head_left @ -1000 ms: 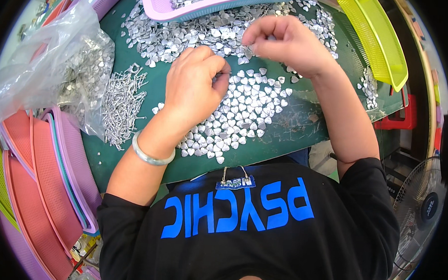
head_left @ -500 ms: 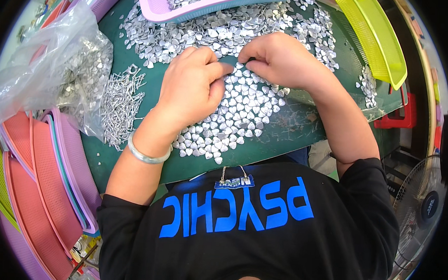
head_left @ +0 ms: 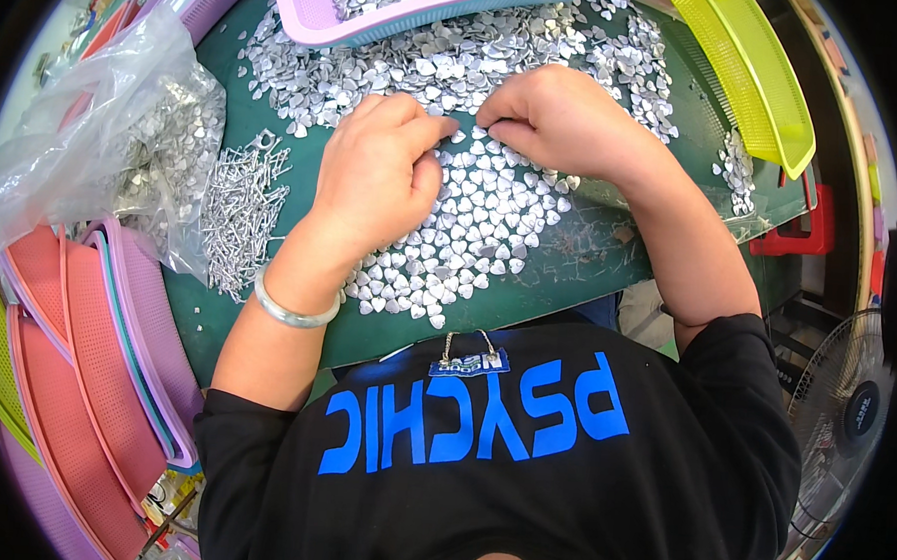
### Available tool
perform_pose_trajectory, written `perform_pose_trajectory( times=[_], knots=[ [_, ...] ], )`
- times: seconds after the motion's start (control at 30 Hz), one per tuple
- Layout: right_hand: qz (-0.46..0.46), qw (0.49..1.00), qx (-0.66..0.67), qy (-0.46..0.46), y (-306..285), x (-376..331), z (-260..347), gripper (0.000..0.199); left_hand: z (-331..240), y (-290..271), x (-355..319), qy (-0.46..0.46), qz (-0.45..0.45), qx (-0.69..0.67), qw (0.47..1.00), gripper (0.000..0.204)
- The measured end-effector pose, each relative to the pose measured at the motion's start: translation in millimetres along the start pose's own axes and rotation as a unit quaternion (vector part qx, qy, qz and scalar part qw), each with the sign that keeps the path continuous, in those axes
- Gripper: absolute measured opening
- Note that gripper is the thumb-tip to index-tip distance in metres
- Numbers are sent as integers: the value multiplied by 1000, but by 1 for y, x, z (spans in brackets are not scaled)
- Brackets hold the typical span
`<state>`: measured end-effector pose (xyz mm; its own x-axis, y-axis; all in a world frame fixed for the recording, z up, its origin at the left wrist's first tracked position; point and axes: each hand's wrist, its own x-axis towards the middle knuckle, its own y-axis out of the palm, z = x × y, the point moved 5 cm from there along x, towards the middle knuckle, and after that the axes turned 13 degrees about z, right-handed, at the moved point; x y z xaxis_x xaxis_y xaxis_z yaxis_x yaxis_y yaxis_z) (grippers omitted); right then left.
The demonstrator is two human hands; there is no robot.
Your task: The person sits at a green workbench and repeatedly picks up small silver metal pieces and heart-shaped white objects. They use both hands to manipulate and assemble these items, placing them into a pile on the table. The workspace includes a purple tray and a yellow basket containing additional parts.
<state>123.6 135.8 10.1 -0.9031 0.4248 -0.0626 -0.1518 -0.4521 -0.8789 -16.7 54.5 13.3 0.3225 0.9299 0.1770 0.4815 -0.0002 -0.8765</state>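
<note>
Entry, as we read it: a spread of small silver heart-shaped pieces (head_left: 471, 221) lies loose on the green worktop (head_left: 590, 256), thickest just this side of the lilac tray (head_left: 310, 4). Our left hand (head_left: 373, 177) rests palm-down on the spread; our right hand (head_left: 566, 120) sits just beside it, the fingertips of both meeting over the hearts a little below the tray. The right grip looks pinched together on something tiny, the left grip curled shut against it, but we cannot tell what, if anything, sits between the fingers. We judge the hearts light, thin, stiff and slippery, apt to scatter; best taken singly by the edges with fingertip pinches. Left of the hearts lie a heap of small metal pins (head_left: 236, 216) and a clear plastic bag (head_left: 104, 135) of more silver parts. Further from the tray, stacked pink baskets (head_left: 75, 344) and a yellow-green basket (head_left: 748, 73) are cut off by the rim. A silver bangle (head_left: 287, 311) circles the left wrist.
</note>
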Motion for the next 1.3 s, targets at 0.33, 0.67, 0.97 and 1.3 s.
perform_pose_trajectory(
  times=[0.33, 0.67, 0.97, 1.3],
  knots=[
    [11, 1000, 13, -8, -7, -5, -1, 21, -4, 0, -2, 56, 60, -31, 996, 17],
    [6, 1000, 8, 11, -6, -3, 0, 22, 2, -2, -1, 29, 34, -6, 999, 25],
    [43, 998, 16, 36, 4, 4, 3, 17, 3, -3, -1, 18, 21, -3, 1000, 22],
    [8, 999, 36, 14, -3, 0, 6, 16, 3, -2, -1, 11, 27, 6, 1000, 22]
  ],
)
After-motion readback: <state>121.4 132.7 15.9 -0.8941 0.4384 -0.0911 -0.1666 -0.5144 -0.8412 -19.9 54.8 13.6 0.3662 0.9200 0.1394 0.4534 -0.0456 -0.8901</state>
